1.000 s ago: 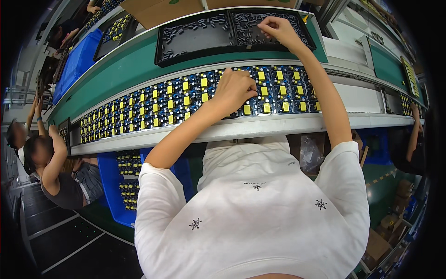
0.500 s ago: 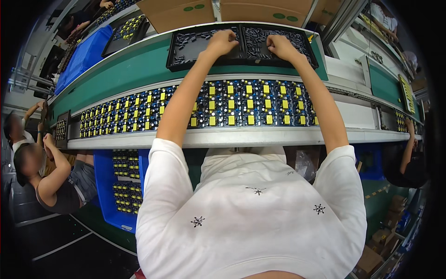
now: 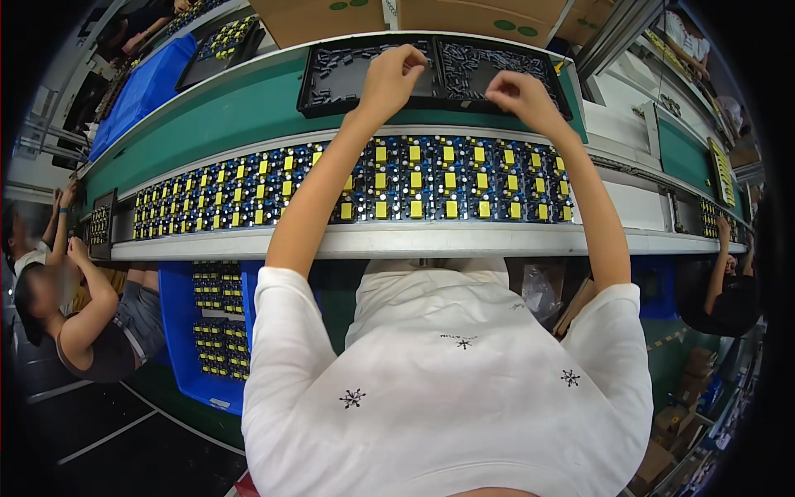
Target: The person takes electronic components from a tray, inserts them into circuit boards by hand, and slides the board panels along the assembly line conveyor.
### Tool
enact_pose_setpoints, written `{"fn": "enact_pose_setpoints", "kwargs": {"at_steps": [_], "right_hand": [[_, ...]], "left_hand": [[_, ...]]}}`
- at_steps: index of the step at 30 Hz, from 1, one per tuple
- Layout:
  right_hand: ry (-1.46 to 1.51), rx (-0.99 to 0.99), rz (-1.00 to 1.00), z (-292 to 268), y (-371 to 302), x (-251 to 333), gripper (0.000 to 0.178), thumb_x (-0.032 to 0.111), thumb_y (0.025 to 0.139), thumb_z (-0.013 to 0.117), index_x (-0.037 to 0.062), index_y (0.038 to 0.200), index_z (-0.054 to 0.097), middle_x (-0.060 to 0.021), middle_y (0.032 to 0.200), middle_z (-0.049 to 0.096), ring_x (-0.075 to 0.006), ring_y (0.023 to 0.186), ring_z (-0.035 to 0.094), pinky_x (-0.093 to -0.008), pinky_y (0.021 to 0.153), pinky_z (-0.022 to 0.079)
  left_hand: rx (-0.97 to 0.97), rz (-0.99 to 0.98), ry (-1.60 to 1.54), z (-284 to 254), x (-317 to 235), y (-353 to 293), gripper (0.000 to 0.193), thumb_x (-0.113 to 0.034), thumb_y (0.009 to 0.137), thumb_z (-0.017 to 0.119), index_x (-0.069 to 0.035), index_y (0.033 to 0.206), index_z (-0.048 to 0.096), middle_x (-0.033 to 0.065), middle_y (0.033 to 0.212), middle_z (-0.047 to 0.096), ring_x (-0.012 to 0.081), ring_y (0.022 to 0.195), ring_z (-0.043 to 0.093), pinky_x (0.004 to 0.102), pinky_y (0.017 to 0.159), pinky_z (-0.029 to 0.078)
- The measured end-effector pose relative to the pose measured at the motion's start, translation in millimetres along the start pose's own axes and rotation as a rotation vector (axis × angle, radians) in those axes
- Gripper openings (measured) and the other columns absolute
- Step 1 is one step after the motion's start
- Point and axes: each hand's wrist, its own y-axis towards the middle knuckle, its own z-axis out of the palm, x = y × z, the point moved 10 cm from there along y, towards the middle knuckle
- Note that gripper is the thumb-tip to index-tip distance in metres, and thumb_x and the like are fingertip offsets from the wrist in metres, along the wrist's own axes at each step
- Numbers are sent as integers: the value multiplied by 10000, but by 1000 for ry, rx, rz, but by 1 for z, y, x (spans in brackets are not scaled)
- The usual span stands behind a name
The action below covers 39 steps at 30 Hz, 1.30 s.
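Note:
My left hand (image 3: 394, 81) is over the right side of the left black tray (image 3: 351, 81), fingers bent and thumb drawn to them. My right hand (image 3: 527, 99) hovers at the near side of the right black tray (image 3: 456, 105), thumb and forefinger pinched together. Whatever the fingertips hold, if anything, is too small to make out. Many small dark cylindrical parts (image 3: 464, 60) lie loose in both trays. Below my forearms, a long block of circuit boards (image 3: 448, 181) with yellow components stands in rows on the line.
Cardboard boxes (image 3: 472, 18) stand behind the trays. A green work surface (image 3: 240, 108) runs left toward a blue bin (image 3: 149, 99). Under the line at left, another blue bin (image 3: 178, 348) holds boards. Co-workers (image 3: 95, 323) work at the left and right.
My right hand has drawn back toward me and to the right, uncovering more of the right tray. My left hand has moved slightly, its fingers still bent. The view has shifted a little.

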Motion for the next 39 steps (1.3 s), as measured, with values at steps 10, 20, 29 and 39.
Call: {"fn": "enact_pose_setpoints", "kwargs": {"at_steps": [10,20,29,39], "right_hand": [[684,310,317,67,-104,44,69,28,857,596,-8,913,577,-7,775,571,-77,683,558,-193,660,476],[558,256,187,73,-110,51,112,-29,822,595,-16,929,564,-13,815,564,-80,734,541,-212,720,475],[117,277,73,84,-105,74,184,-46,768,606,4,938,555,-71,760,555,-155,646,508,-274,606,431],[-37,272,9,90,-100,78,175,-45,767,588,-6,928,533,-122,785,574,-235,665,539,-324,624,446]], "left_hand": [[59,-151,-555,-31,-58,-114,116,-17,788,677,-6,901,695,50,892,651,130,793,629,239,705,508],[127,-299,-459,-26,-52,-142,86,-66,793,692,-23,868,694,30,828,647,84,702,576,207,630,453],[131,-300,-459,-22,-45,-152,106,-75,794,691,-30,889,699,29,813,637,86,666,551,208,624,446],[248,-279,-376,-8,-46,-159,136,-69,794,687,-29,924,697,25,823,630,80,656,544,201,609,443]]}}
